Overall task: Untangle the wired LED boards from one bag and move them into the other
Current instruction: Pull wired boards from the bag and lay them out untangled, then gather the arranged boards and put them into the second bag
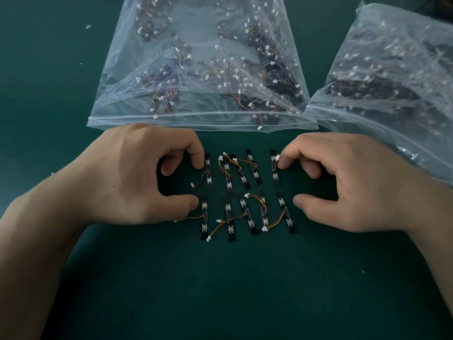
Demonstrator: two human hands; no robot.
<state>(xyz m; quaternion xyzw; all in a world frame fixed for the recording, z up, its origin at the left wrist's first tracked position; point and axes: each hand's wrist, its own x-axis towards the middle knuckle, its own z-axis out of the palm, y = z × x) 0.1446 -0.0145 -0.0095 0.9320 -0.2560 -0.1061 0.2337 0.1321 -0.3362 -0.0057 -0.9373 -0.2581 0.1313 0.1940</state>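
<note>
Ten boards [255, 171] lie on the green table [220, 290] before us, in two rows of five. Each is a thin black strip with two pale LEDs and a short orange-and-yellow wire [277, 223] that ends in a white plug [209, 238]. Several wires cross onto the next strip.

Our left hand [137, 175] sits at the left end of the rows, palm down and fingers curled. Its thumb and forefinger are spread wide and hold nothing. The forefinger tip rests against the top-left board [208, 173]. The thumb tip is at the bottom-left board [204, 217], touching it or just beside it; we cannot tell which.

Our right hand [343, 182] mirrors it at the right end, also with a wide span and nothing held. Its forefinger tip touches the plug on the top-right board [274, 170]. Its thumb tip lies just beside the bottom-right board [286, 214], and we cannot tell whether they meet.

Beyond the rows lies a clear bag [196, 57], its zip edge towards us just behind our knuckles. It is full of tangled boards, wires and plugs. The right bag [382, 77] lies beyond our right hand and also holds boards. The two bags meet near their lower corners.
</note>
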